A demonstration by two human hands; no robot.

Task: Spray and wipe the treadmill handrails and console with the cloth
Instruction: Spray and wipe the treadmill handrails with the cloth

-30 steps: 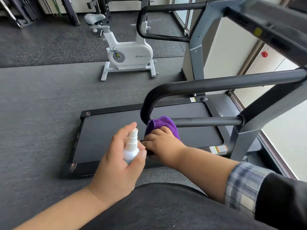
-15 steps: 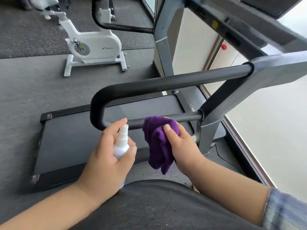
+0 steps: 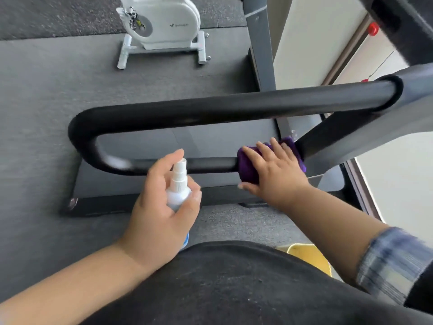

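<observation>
The treadmill's black looped handrail [image 3: 210,109] runs across the middle of the head view, its lower bar [image 3: 206,164] thinner than the upper one. My right hand [image 3: 274,171] presses a purple cloth [image 3: 247,166] around the right end of the lower bar, close to the grey upright [image 3: 351,134]. My left hand [image 3: 161,207] holds a small white spray bottle [image 3: 178,186] upright just in front of the lower bar, index finger over the nozzle. The console is mostly out of frame at the top right.
The treadmill deck [image 3: 145,191] lies below the rail on grey gym flooring. A white exercise bike [image 3: 161,26] stands at the back. A second treadmill's upright [image 3: 260,43] rises beyond. A wall and window [image 3: 398,184] are at the right. Something yellow [image 3: 309,259] sits by my right side.
My right hand slid the purple cloth rightward along the lower bar to its end near the upright. The view tilted down and closer. The left hand kept holding the bottle.
</observation>
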